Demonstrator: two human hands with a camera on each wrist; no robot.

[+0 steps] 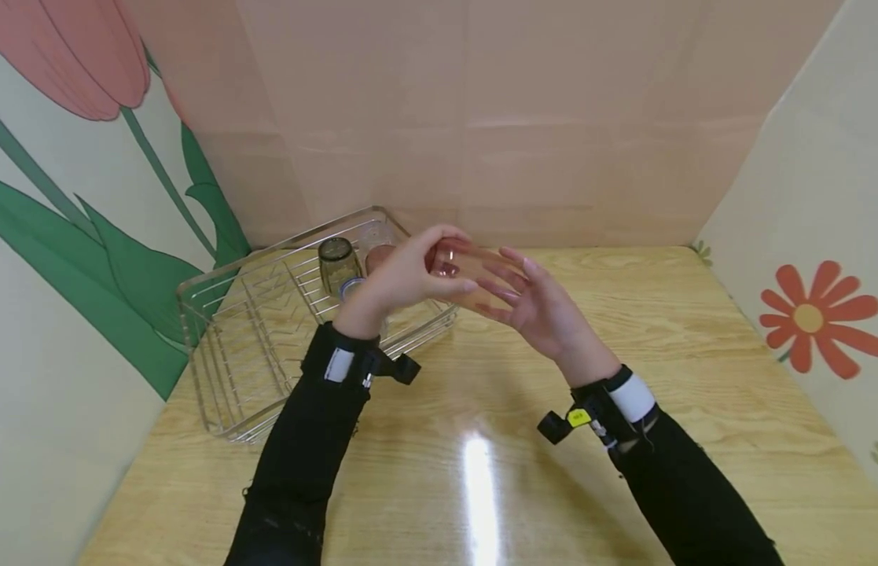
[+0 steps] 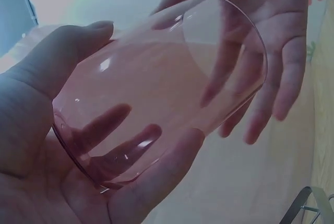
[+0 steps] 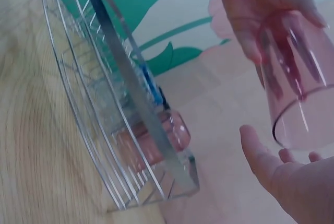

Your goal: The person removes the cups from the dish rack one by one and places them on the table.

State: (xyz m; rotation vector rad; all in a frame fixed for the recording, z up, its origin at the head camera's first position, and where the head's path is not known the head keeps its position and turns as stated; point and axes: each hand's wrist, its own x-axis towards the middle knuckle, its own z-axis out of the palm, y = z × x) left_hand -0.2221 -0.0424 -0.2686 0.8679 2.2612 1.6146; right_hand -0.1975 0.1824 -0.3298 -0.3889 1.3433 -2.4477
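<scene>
Above the wooden table (image 1: pixel 552 409), just off the right end of the wire rack (image 1: pixel 276 250), a pink glass (image 2: pixel 156 83) is held up in the air. It is see-through and shiny, with small white spots of light on its side. It leans over, almost lying down. The pink looks darker at the bottom and paler at the thin, round, open rim. The left hand (image 1: pixel 403 275) curls its thumb and fingers around the bottom end. The right hand (image 1: pixel 545 314) has its fingers spread out by the rim; I cannot tell if they touch it.

The rack's metal edge runs close under the left hand. A dark glass (image 1: pixel 337 271) and another pink glass (image 3: pixel 180 130) stand in the rack. The pink back wall (image 1: pixel 516 118) is behind the hands. On the right, wide wood stretches to the flower wall (image 1: pixel 764 196).
</scene>
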